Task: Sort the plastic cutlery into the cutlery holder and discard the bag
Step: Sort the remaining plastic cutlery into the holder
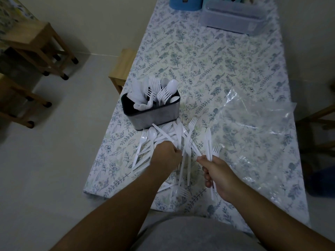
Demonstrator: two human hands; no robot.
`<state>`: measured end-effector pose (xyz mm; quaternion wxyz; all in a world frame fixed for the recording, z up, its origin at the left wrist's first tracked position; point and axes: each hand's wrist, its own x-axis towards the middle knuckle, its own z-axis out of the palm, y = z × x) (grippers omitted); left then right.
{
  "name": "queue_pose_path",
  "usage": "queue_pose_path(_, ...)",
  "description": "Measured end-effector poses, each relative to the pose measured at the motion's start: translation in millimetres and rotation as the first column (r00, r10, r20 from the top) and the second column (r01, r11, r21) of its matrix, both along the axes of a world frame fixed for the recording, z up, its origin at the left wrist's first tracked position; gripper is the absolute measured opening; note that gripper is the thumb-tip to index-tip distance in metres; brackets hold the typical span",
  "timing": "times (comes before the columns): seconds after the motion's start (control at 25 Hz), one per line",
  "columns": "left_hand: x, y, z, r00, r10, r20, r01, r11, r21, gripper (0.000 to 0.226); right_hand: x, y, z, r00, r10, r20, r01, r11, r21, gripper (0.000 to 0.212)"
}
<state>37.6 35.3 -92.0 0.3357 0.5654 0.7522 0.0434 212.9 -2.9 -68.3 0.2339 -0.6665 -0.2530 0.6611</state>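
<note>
A long table [226,57], covered by a leaf-printed cloth, fills most of the view, and its near-left corner and left edge are seen just beside the working area. To the right, the clear plastic bag [257,124] is spread flat and looks emptied, well apart from the holder. The cutlery holder [152,110], a dark rectangular tub, is placed close to the left edge and is already stocked with knives, forks and spoons standing upright in groups. Directly in front of it, touching its base, a loose pile of white cutlery [168,140] is scattered toward the near edge.

The sorting step is judged to be in hand, roughly half done, with the bag not yet discarded. The left hand [166,156] is lowered into the pile with its fingers curled under; whether a piece is pinched cannot be told. The right hand [217,176] is clamped around a small bunch of knives [208,142] and at least one fork, held upright.

For the next move, like pieces would need to be gathered and carried a short way forward to the matching compartment. Open room is plentiful at the centre and far end, where only a grey lidded box [233,17] and a blue container [184,3] are set. Pieces near the table's front edge could be knocked off.
</note>
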Motion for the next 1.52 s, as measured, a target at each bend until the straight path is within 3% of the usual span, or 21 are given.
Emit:
queue_pose_path(0.08,-0.7,-1.5,2.2,1.000,-0.007,-0.005,0.007,1.000,-0.016,0.041,-0.3,2.5,0.5,0.998,-0.051,-0.044,0.051,0.999,-0.014,0.009)
queue_pose_path(0.16,-0.8,-2.3,7.1,1.000,0.025,0.004,-0.025,1.000,0.005,0.038,-2.3,6.0,1.8,0.991,-0.094,-0.090,0.092,0.995,-0.031,0.018)
queue_pose_path(0.28,3.8,-9.2,22.9,0.989,0.095,0.110,-0.102,0.993,0.059,0.018,-5.3,10.7,4.9,0.985,-0.110,-0.130,0.110,0.994,-0.007,0.015)
queue_pose_path(0.44,19.7,-29.0,42.6,0.935,-0.155,0.319,0.139,0.988,0.074,0.021,-5.9,14.8,-5.3,0.995,-0.066,-0.074,0.070,0.996,0.056,0.027)
queue_pose_path(0.52,19.7,-24.1,41.0,0.953,-0.105,0.284,0.087,0.993,0.078,0.023,-1.5,13.7,-8.7,0.998,-0.061,0.024,0.060,0.997,0.056,0.030)
queue_pose_path(0.6,13.4,-2.5,32.9,0.976,0.078,0.204,-0.095,0.993,0.073,0.028,4.6,10.6,-9.7,0.996,-0.017,0.093,0.009,0.996,0.084,0.032)
queue_pose_path(0.72,8.8,36.7,13.6,0.977,0.201,0.071,-0.203,0.979,0.029,0.039,8.6,3.1,-3.9,0.999,-0.027,0.031,0.025,0.998,0.065,0.020)
queue_pose_path(0.8,15.3,54.3,3.5,0.969,0.235,0.078,-0.236,0.972,0.004,0.043,13.2,-0.7,0.4,1.000,-0.026,0.014,0.025,0.998,0.054,0.016)
queue_pose_path(0.92,29.9,66.9,-3.4,0.971,0.204,0.122,-0.208,0.978,0.019,0.047,22.3,-2.7,5.4,0.999,0.015,0.041,-0.018,0.998,0.060,0.019)
queue_pose_path(1.12,43.4,72.6,2.2,0.958,0.232,0.171,-0.231,0.973,-0.026,0.035,30.9,4.2,9.2,0.991,-0.133,-0.030,0.132,0.990,-0.041,0.021)
queue_pose_path(1.52,53.3,79.5,7.9,0.968,0.182,0.170,-0.182,0.983,-0.013,0.033,29.4,9.7,16.6,0.998,-0.057,0.008,0.056,0.996,0.067,0.022)
